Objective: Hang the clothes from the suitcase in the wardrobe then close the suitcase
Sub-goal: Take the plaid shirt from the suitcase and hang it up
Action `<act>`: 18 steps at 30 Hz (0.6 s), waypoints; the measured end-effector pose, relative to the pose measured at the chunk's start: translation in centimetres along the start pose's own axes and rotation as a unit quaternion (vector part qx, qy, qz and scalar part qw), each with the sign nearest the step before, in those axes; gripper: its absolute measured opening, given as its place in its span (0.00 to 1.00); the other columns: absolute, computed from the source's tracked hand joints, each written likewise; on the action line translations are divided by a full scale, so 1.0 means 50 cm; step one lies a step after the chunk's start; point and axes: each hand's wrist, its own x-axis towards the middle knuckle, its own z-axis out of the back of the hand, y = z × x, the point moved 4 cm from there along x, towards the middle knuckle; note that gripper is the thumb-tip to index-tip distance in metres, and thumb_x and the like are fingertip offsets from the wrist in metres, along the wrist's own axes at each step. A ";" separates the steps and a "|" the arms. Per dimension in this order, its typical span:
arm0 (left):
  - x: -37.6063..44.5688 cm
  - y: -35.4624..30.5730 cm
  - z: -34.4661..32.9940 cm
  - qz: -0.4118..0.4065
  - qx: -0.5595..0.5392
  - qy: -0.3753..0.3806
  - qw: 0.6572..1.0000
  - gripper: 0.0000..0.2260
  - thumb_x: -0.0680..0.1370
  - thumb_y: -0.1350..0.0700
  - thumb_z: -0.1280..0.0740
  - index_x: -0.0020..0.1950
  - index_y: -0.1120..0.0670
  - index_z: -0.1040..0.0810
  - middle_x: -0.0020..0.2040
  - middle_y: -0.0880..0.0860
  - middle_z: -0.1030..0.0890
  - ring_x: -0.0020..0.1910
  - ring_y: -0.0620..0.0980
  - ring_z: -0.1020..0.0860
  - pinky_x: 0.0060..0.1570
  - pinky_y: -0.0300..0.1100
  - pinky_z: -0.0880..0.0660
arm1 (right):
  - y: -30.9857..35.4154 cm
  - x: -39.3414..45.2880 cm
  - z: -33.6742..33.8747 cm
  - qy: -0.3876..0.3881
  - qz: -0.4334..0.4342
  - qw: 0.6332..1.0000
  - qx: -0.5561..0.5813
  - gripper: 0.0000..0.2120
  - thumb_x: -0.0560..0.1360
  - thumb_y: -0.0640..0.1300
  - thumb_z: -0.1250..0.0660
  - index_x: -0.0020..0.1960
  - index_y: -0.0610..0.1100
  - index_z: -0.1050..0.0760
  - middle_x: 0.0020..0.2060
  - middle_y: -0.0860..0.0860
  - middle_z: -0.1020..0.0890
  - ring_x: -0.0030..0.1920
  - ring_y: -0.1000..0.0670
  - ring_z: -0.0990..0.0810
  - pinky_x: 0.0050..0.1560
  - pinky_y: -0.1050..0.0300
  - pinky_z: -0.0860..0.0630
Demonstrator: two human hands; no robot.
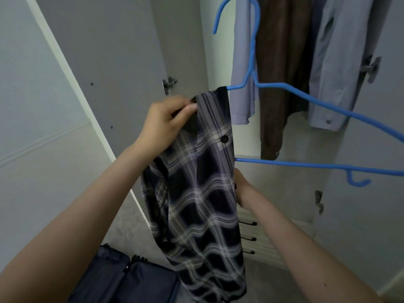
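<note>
Plaid cloth in dark navy, grey and white makes up the shirt (203, 193), which hangs with its long axis almost straight up and down in the middle of the view, collar end high and hem low, the lower edge running out of the bottom of the picture. One shoulder is threaded onto the left arm of a blue wire hanger (306, 92), whose hook points up toward the top edge while its right arm slants down and off the right side. The left hand (168, 121) pinches the collar fabric between thumb and curled fingers, just left of the hanger's tip. The right hand (242, 189) is half hidden behind the shirt's right edge, below the hanger's bottom bar; whether it grips cloth or wire cannot be told.

Beyond stands an open white wardrobe (218, 51), its left door (105, 62) swung toward the viewer with a metal hinge (168, 84) showing. Inside, far right, hang a pale blue shirt (242, 62), a brown garment (282, 73) and another light blue shirt (336, 73), all cut off at the top. Low drawers with dark handles (249, 238) sit behind the right forearm. On the grey floor (129, 219) at the near left lies the dark blue suitcase (122, 278), only partly in view
</note>
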 end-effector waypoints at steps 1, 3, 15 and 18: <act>0.000 0.001 0.007 0.002 -0.004 -0.003 1.000 0.10 0.78 0.60 0.38 0.40 0.60 0.22 0.32 0.40 0.31 0.32 0.32 0.30 0.35 0.26 0.36 | -0.006 0.002 0.010 -0.016 0.012 1.000 0.001 0.21 0.78 0.39 0.41 0.31 0.53 0.19 0.28 0.58 0.17 0.31 0.58 0.20 0.33 0.63 0.25; -0.003 0.008 0.021 0.015 -0.014 -0.005 1.000 0.10 0.78 0.60 0.38 0.41 0.61 0.21 0.33 0.43 0.28 0.33 0.33 0.29 0.36 0.26 0.35 | -0.008 -0.006 0.035 -0.045 0.045 0.998 0.021 0.13 0.76 0.43 0.36 0.36 0.51 0.17 0.32 0.54 0.16 0.32 0.55 0.19 0.32 0.63 0.25; -0.027 0.083 0.036 0.097 -0.058 -0.046 0.993 0.11 0.79 0.65 0.39 0.37 0.59 0.24 0.31 0.43 0.23 0.30 0.34 0.28 0.32 0.24 0.35 | 0.033 -0.028 0.173 -0.136 0.162 0.968 -0.137 0.22 0.75 0.38 0.34 0.25 0.48 0.32 0.17 0.60 0.32 0.22 0.64 0.35 0.25 0.71 0.39; -0.021 0.099 0.033 0.100 -0.062 -0.051 0.992 0.13 0.79 0.64 0.39 0.36 0.54 0.26 0.29 0.35 0.23 0.30 0.30 0.28 0.33 0.23 0.35 | 0.030 -0.032 0.189 -0.058 0.111 0.981 -0.149 0.17 0.72 0.36 0.31 0.27 0.48 0.26 0.23 0.59 0.27 0.24 0.65 0.31 0.29 0.69 0.35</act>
